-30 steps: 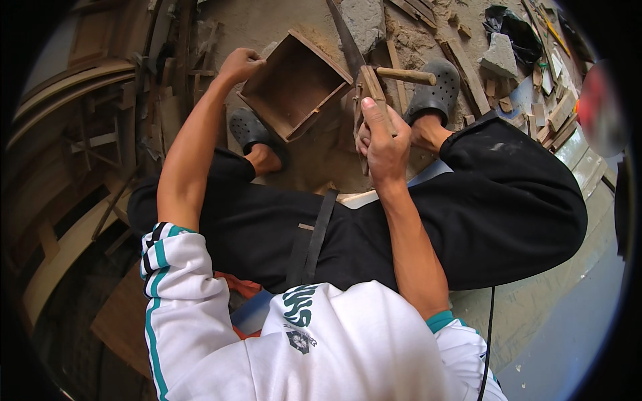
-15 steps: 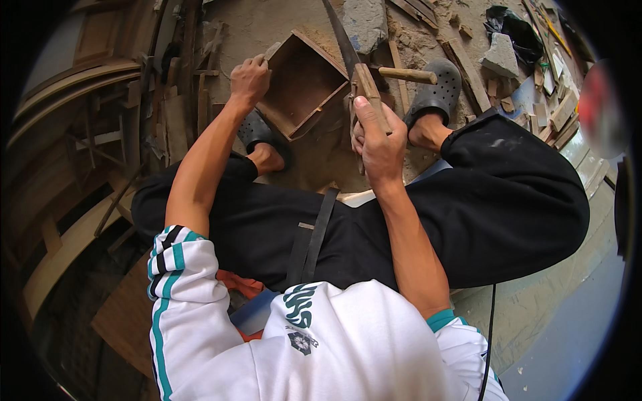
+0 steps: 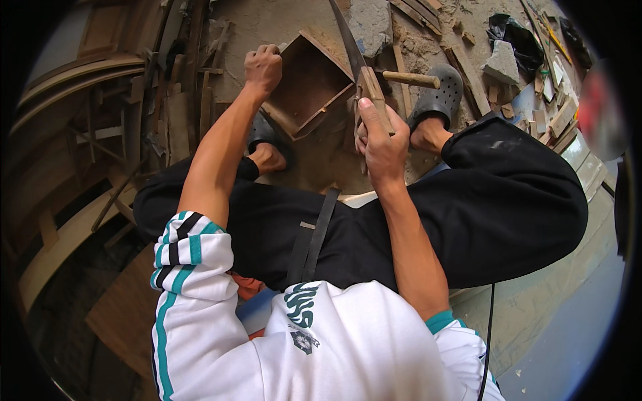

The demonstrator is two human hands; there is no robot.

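Observation:
An open wooden box [image 3: 314, 83], like a drawer, rests tilted on the ground between my feet, its brown inside facing up. My left hand [image 3: 263, 69] is closed in a fist at the box's upper left edge; what its fingers hold, if anything, is hidden. My right hand [image 3: 384, 137] grips the wooden handle of a handsaw, beside the box's right corner. The handsaw's dark blade [image 3: 347, 33] points away from me, past the box's far right side. Just right of the handle lies a round wooden stick [image 3: 412, 79], reaching over toward my right shoe.
My grey clogs [image 3: 442, 90] flank the box. A concrete block [image 3: 370, 27] lies beyond the saw. Wood offcuts [image 3: 468, 77], a pale stone chunk [image 3: 501, 62] and a black plastic bag [image 3: 518, 40] lie at the right. Boards and wooden frames [image 3: 73, 80] crowd the left.
My left hand has shifted up and slightly right along the box's edge; the light grey piece seen at its fingers before is now hidden. My right hand keeps the handsaw nearly still.

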